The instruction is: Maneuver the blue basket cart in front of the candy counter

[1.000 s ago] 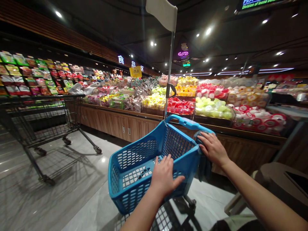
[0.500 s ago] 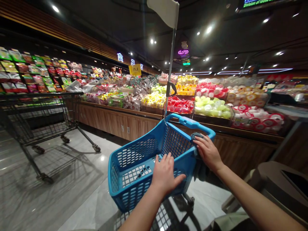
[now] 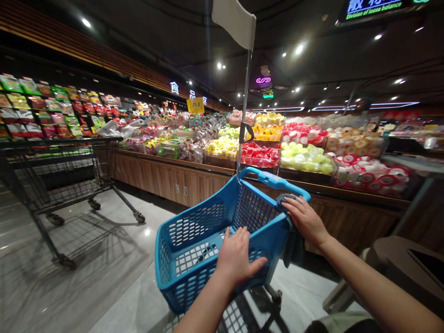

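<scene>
A blue plastic wheeled shopping basket (image 3: 196,222) stands in front of me, with a mesh of slots in its walls and no goods visible inside. My left hand (image 3: 237,256) grips its near rim, fingers curled over the edge. My right hand (image 3: 305,219) lies on the right rim, pressing a grey cloth (image 3: 294,245) that hangs down the outer side. A thin pole with a white flag (image 3: 236,21) rises from the basket's far end. The wheels are mostly hidden beneath the basket.
A dark wire shopping cart (image 3: 58,175) stands on the polished floor to the left. Ahead, wood-fronted counters (image 3: 183,185) hold bins of packaged sweets (image 3: 260,155). A beige bin (image 3: 398,263) stands at the lower right.
The view shifts slightly, and the sign at the top right comes further into frame. The basket and both hands stay almost where they were.
</scene>
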`<state>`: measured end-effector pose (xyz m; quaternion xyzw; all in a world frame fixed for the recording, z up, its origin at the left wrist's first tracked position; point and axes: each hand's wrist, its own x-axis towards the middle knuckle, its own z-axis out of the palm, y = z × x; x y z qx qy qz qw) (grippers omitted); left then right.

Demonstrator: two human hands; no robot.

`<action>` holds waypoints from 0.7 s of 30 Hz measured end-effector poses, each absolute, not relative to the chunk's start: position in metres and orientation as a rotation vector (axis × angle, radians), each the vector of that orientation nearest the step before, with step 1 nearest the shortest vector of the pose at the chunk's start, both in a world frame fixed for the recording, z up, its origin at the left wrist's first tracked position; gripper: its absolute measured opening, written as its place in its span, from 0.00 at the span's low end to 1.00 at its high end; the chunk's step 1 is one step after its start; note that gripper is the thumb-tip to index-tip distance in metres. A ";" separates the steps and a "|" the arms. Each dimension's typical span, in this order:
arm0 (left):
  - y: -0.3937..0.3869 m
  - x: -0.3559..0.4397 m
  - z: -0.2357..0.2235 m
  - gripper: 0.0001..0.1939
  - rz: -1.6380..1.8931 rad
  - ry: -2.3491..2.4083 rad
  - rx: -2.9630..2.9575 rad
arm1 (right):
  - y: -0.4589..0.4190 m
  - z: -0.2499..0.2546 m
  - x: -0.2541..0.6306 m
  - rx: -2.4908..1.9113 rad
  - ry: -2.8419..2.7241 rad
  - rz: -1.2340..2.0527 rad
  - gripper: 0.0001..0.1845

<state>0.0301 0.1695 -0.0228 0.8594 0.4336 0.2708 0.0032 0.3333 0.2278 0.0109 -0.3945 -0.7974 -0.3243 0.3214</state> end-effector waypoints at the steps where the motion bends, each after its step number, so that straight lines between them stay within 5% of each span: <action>1: 0.170 0.029 -0.023 0.38 0.850 1.355 2.692 | 0.231 0.013 0.339 -1.033 -2.094 -0.860 0.17; 11: 0.172 0.017 -0.021 0.36 0.853 1.341 2.686 | 0.246 0.047 0.382 -1.025 -2.171 -0.718 0.15; 21: 0.177 -0.027 -0.011 0.30 0.845 1.324 2.692 | 0.210 0.048 0.336 -1.046 -2.037 -0.578 0.15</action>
